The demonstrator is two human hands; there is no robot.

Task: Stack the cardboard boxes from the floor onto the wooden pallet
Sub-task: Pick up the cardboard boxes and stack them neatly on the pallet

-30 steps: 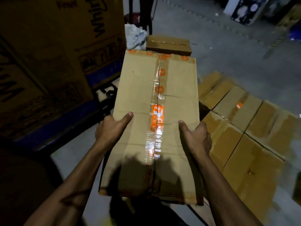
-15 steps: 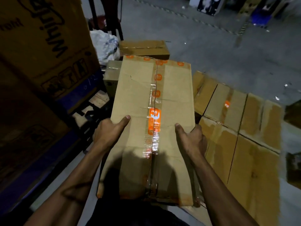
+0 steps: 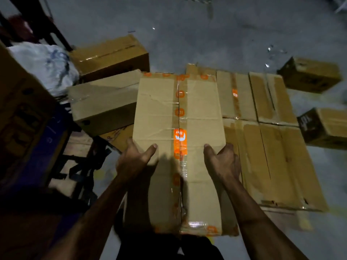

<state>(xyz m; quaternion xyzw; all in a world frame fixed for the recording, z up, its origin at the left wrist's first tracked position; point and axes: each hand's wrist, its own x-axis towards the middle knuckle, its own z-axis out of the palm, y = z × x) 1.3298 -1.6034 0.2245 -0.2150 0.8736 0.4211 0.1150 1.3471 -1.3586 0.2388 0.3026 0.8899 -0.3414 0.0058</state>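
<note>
I carry a long cardboard box point(image 3: 199, 113) sealed with clear and orange-printed tape, held flat in front of me. My left hand point(image 3: 133, 160) grips its left side with the thumb on top. My right hand point(image 3: 223, 162) grips its right side the same way. Just right of the held box, several flat-topped boxes point(image 3: 272, 147) lie packed side by side in a low layer. What they rest on is hidden. Bits of wooden slats point(image 3: 78, 145) show at the left below the box.
Loose boxes stand on the grey floor: two at the left point(image 3: 105, 102) point(image 3: 110, 55), two at the right point(image 3: 309, 74) point(image 3: 326, 126). A big printed carton point(image 3: 22, 113) with a blue band fills the left edge. A white bundle point(image 3: 45, 64) lies beside it.
The view has swung right and down while I carry the box. The box now hangs over the left edge of the packed layer. Two more floor boxes have come into view at the right.
</note>
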